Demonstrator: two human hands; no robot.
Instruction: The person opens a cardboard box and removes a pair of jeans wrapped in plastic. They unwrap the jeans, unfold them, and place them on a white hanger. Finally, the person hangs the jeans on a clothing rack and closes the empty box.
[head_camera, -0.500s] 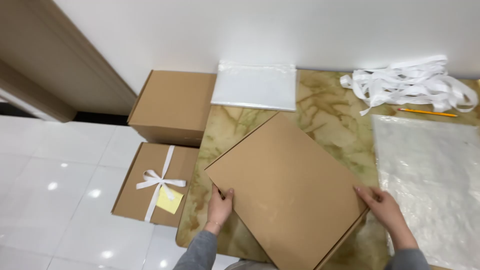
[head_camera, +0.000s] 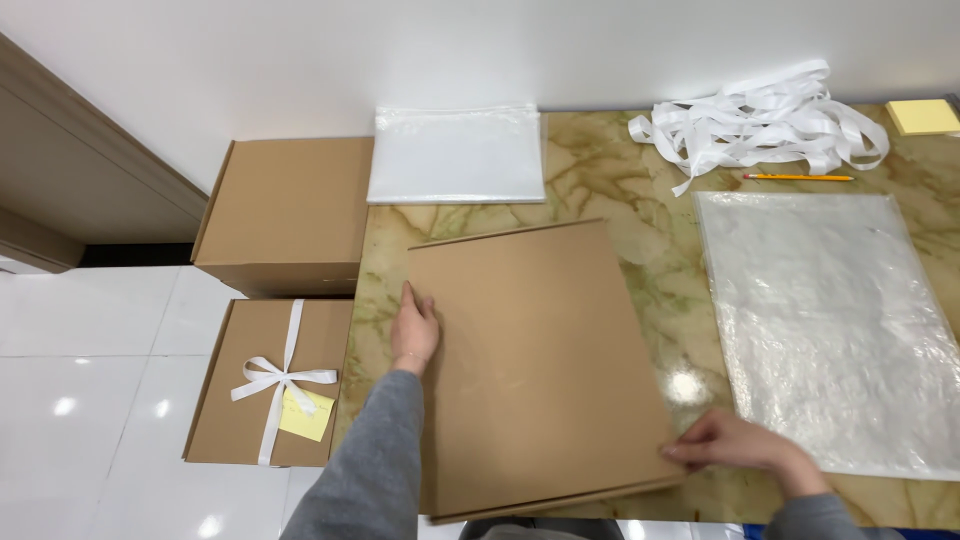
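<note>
A flat brown cardboard box (head_camera: 540, 360) lies on the marbled table (head_camera: 620, 190), nearly square to the table edge. My left hand (head_camera: 412, 330) rests flat against its left edge, fingers pointing away from me. My right hand (head_camera: 735, 445) grips the box's near right corner with the fingers curled over the edge. Both sleeves are grey.
A sheet of bubble wrap (head_camera: 840, 320) lies right of the box. Behind it are a pile of white ribbon (head_camera: 770, 125), a pencil (head_camera: 798, 177), a yellow note pad (head_camera: 922, 116) and a clear zip bag (head_camera: 457, 155). On the floor left stand a plain carton (head_camera: 285, 215) and a ribbon-tied box (head_camera: 270, 385).
The cardboard box has turned from a diagonal lie to nearly straight with the table. My left hand moved up along its left edge; my right hand shifted to the near right corner.
</note>
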